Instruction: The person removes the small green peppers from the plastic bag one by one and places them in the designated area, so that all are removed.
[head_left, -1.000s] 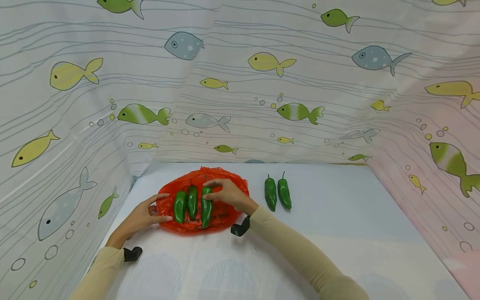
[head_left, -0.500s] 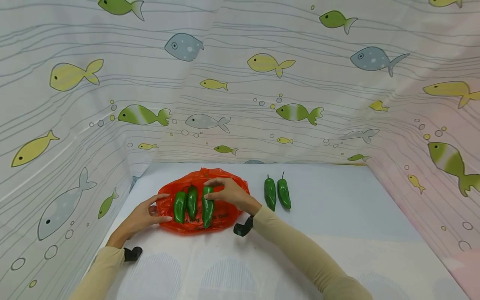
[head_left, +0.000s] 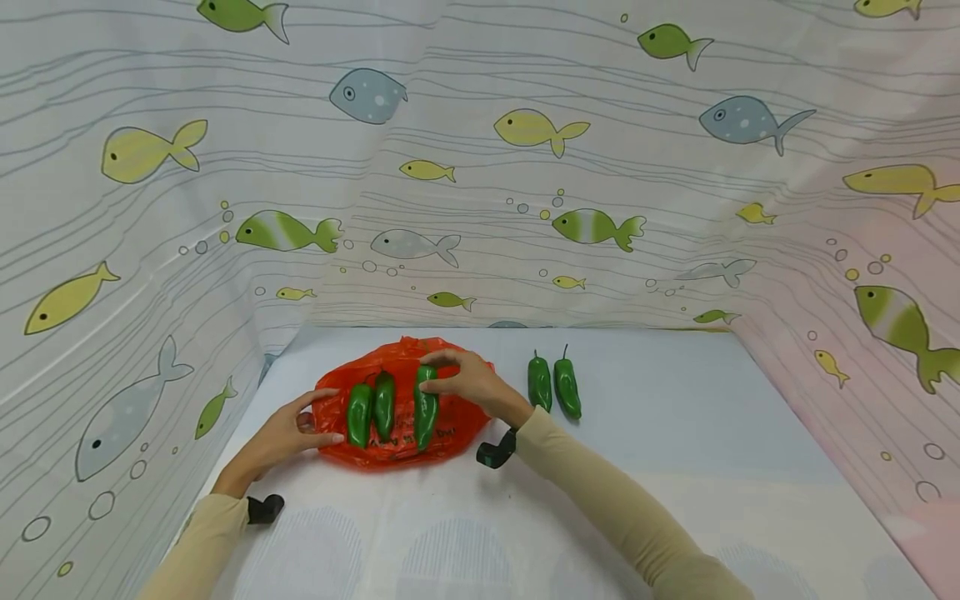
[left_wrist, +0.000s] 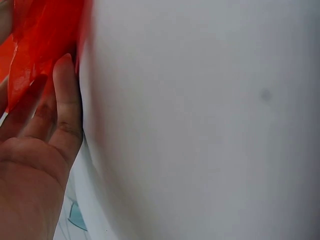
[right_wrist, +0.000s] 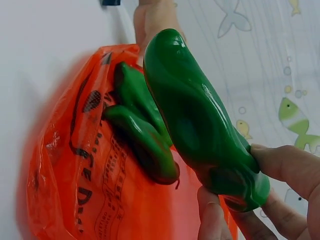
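Note:
My right hand pinches a green chili pepper near its stem end, above the right part of a red plastic bag. Up close in the right wrist view, this glossy pepper is raised off the bag, tip pointing away from the fingers. Two more green peppers, one on the left and one beside it, lie side by side on the bag. Thumb and fingers spread, my left hand touches the bag's left edge. Red film partly covers the fingers in the left wrist view.
Two other green peppers, one next to another, lie on the white table right of the bag. A fish-patterned curtain encloses the back and both sides.
My right hand has moved right with the pepper, away from the two peppers on the bag, and the pepper has risen slightly. The left hand has stayed in place.

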